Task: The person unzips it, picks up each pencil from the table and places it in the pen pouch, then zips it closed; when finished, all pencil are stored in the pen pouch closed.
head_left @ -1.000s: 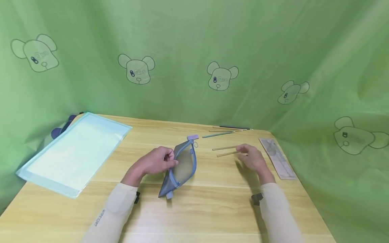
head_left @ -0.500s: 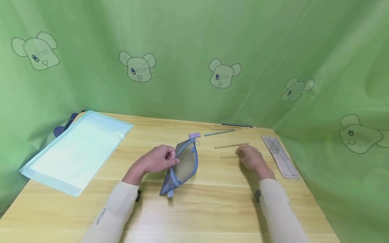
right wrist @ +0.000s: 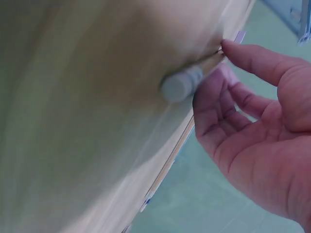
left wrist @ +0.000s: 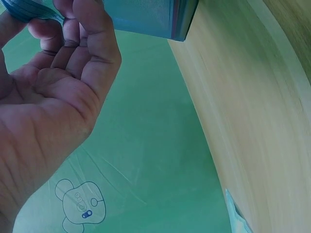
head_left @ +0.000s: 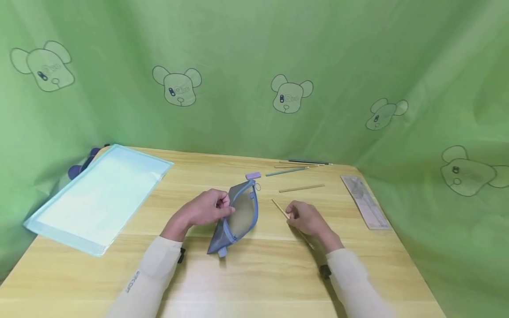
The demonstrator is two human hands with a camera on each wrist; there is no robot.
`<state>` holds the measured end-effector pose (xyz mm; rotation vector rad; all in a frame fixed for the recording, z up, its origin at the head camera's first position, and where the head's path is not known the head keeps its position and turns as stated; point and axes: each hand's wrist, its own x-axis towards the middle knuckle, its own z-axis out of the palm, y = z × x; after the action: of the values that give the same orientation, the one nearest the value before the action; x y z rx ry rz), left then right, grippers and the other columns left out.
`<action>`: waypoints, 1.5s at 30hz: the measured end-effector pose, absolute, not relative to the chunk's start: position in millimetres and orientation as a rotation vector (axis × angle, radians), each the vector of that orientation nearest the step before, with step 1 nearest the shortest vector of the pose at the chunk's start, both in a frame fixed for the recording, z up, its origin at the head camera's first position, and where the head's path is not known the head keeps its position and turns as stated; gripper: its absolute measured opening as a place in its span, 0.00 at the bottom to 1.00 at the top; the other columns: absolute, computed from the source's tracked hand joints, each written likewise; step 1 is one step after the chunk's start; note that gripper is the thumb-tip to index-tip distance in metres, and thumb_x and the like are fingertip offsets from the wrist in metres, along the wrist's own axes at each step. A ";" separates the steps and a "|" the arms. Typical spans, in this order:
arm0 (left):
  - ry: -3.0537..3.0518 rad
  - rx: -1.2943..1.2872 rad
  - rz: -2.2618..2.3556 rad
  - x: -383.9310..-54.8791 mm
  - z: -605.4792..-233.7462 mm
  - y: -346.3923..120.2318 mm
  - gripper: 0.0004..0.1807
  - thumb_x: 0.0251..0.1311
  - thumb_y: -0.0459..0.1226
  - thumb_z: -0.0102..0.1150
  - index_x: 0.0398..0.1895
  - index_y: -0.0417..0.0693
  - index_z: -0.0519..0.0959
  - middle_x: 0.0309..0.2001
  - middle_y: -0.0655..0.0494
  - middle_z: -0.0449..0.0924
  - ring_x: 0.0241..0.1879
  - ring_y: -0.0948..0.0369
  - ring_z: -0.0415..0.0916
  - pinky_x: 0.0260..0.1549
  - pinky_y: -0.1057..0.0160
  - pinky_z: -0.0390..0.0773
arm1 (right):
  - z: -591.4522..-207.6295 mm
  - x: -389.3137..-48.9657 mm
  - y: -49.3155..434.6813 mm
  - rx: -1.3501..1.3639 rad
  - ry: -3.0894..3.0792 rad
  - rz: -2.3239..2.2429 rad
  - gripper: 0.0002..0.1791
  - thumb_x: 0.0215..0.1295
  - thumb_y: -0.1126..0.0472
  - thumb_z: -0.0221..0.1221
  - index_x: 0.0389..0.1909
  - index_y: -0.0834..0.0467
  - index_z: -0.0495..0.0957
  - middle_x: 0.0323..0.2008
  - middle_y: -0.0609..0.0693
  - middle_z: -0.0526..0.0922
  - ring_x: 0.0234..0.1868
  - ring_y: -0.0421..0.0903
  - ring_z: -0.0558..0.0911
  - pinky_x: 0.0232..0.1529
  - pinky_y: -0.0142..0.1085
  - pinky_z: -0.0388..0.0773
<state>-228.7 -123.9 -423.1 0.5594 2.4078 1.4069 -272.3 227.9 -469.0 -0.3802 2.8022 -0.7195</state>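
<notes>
Pinching a plain wooden pencil (head_left: pixel 280 206) between thumb and fingertips of the right grip (head_left: pixel 306 216), aslant, with one end towards the pouch (head_left: pixel 218 240) and the other running back on the near side of the hand. Cannot tell whether touching the worktop (head_left: pixel 258 282). Grasping the pouch by its zipped edge with the left grip (head_left: pixel 207 207), its mouth wide and facing the right grip.

Seen large from the right wrist: a pale tip (right wrist: pixel 179 88) on the held pencil, only tiny from the head. Seen from the left wrist: fingers folded at the zip (left wrist: pixel 41 12), with the palm bare to the camera.

Shown whole by the head view alone: just beyond the right grip, a second pencil (head_left: pixel 302 188); farther beyond, a green pencil (head_left: pixel 287 171) and a dark pencil (head_left: pixel 310 162); to its right, a flat packet (head_left: pixel 366 203). Beyond the left grip, past the pouch's far end, a purple eraser (head_left: pixel 253 176); well to its left, a pale-blue folder (head_left: pixel 103 198).
</notes>
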 end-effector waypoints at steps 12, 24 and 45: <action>2.418 0.566 1.413 -229.3 -418.4 -125.1 0.14 0.73 0.36 0.64 0.28 0.48 0.74 0.27 0.58 0.76 0.27 0.62 0.72 0.26 0.68 0.73 | -463.3 -240.6 193.5 -0.323 2.716 -0.828 0.15 0.63 0.74 0.69 0.49 0.61 0.81 0.32 0.49 0.81 0.33 0.43 0.77 0.37 0.32 0.76; 2.415 0.553 1.413 -229.7 -419.0 -126.5 0.14 0.74 0.36 0.64 0.28 0.48 0.74 0.26 0.59 0.75 0.25 0.63 0.71 0.27 0.68 0.74 | -463.5 -230.0 179.7 -0.281 2.805 -0.706 0.16 0.62 0.72 0.70 0.49 0.61 0.81 0.32 0.49 0.82 0.32 0.44 0.78 0.38 0.37 0.80; 2.397 0.567 1.433 -229.8 -424.3 -126.6 0.14 0.74 0.35 0.63 0.28 0.47 0.74 0.27 0.57 0.76 0.26 0.63 0.73 0.27 0.68 0.74 | -426.4 -236.4 165.4 -0.320 2.323 -1.431 0.25 0.64 0.71 0.59 0.62 0.70 0.71 0.34 0.48 0.77 0.37 0.43 0.78 0.41 0.35 0.85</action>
<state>-229.8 -126.6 -424.3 0.5669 2.3973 1.4329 -236.4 165.4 -426.4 -0.3200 2.3229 -1.4307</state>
